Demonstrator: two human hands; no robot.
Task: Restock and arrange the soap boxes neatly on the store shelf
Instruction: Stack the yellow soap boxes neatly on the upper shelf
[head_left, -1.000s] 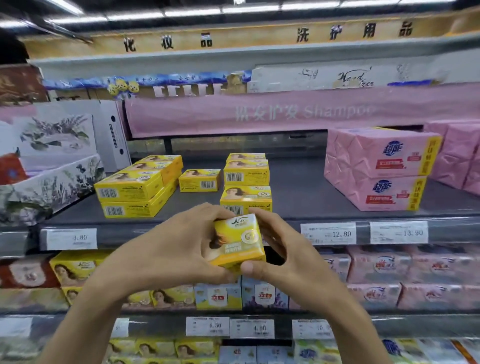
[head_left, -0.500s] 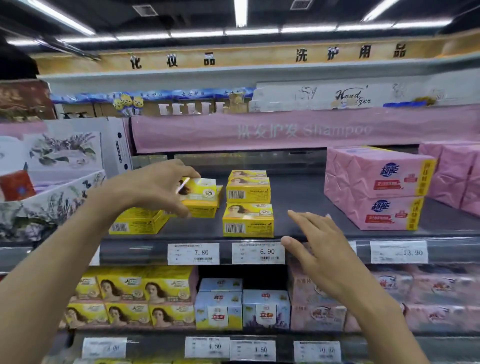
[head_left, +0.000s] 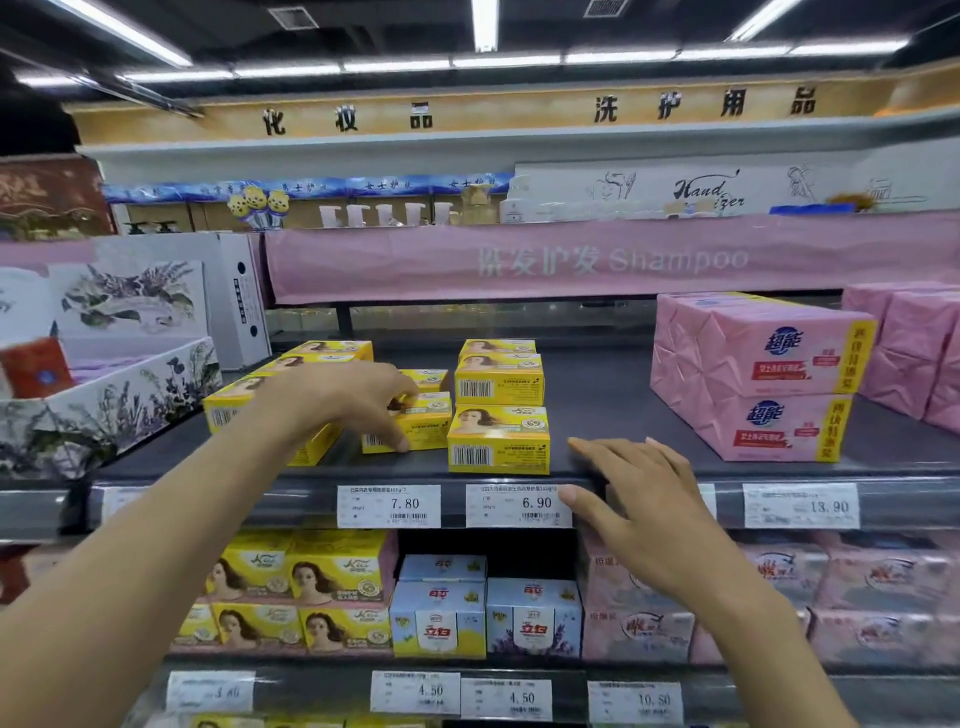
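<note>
A small yellow soap box (head_left: 415, 427) stands on the dark shelf (head_left: 608, 405), and my left hand (head_left: 343, 400) holds it from above with thumb and fingers around it. Another small yellow box (head_left: 428, 379) lies just behind. To its right stand a single yellow box (head_left: 498, 439) at the front and a stack of two yellow boxes (head_left: 500, 370) behind it. A larger yellow stack (head_left: 306, 364) sits to the left, partly hidden by my arm. My right hand (head_left: 634, 499) hovers open at the shelf's front edge, empty.
Pink soap packs (head_left: 753, 374) fill the shelf's right side. A floral display carton (head_left: 104, 374) stands at the left. Price tags (head_left: 388, 505) line the shelf edge. Below are more yellow, blue (head_left: 439, 616) and pink soap boxes.
Both hands held the yellow box in front of me; my left hand alone carried it up and set it down on the shelf. My right hand let go and moved right to the shelf edge.
</note>
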